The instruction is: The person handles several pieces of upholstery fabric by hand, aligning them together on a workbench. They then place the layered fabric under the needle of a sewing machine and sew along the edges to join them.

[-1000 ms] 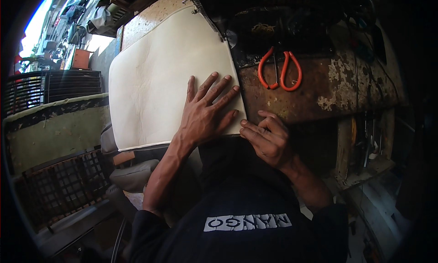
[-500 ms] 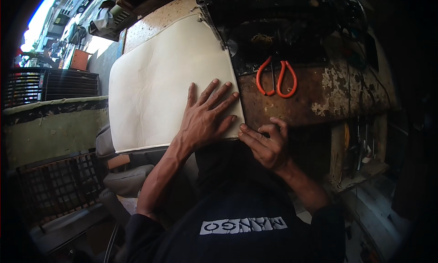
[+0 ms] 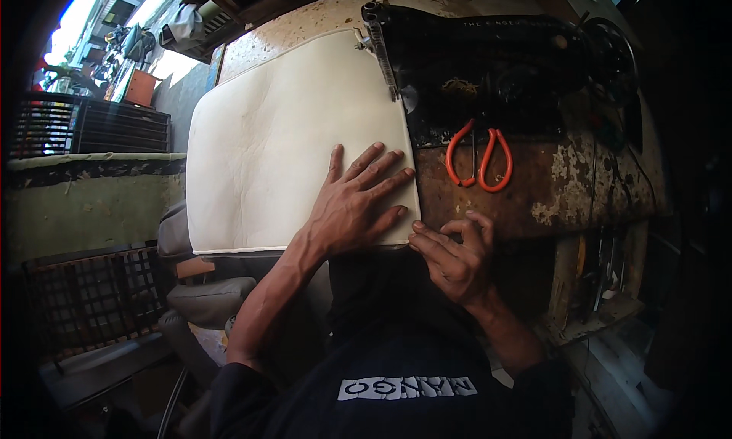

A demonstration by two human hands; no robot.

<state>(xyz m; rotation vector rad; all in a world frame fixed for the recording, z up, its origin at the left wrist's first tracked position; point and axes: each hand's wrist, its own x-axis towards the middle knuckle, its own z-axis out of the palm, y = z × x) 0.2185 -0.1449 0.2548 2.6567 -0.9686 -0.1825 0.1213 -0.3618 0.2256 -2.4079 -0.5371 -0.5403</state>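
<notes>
A large cream-coloured padded panel (image 3: 259,145) lies under the needle end of a black sewing machine (image 3: 473,65), its piped right edge running along the needle. My left hand (image 3: 354,203) rests flat on the panel near that edge, fingers spread, holding nothing. At the near right corner my right hand (image 3: 457,260) pinches the panel's edge between thumb and forefinger. Its other fingers are curled. Orange-handled scissors (image 3: 499,165) lie on the worn brown table just right of the panel, their blades partly hidden against the machine's dark base.
The sewing table (image 3: 526,187) has peeling patches on its right side. A handwheel (image 3: 610,62) stands at the machine's right end. Grey seat cushions (image 3: 210,302) and a green padded bench (image 3: 91,210) are at the left. A wooden rack (image 3: 602,309) sits under the table's right.
The view has shifted, so the machine and scissors appear lower and further right. Against them, the panel and both hands have crept slightly away from me, toward the machine. Both hands keep their hold.
</notes>
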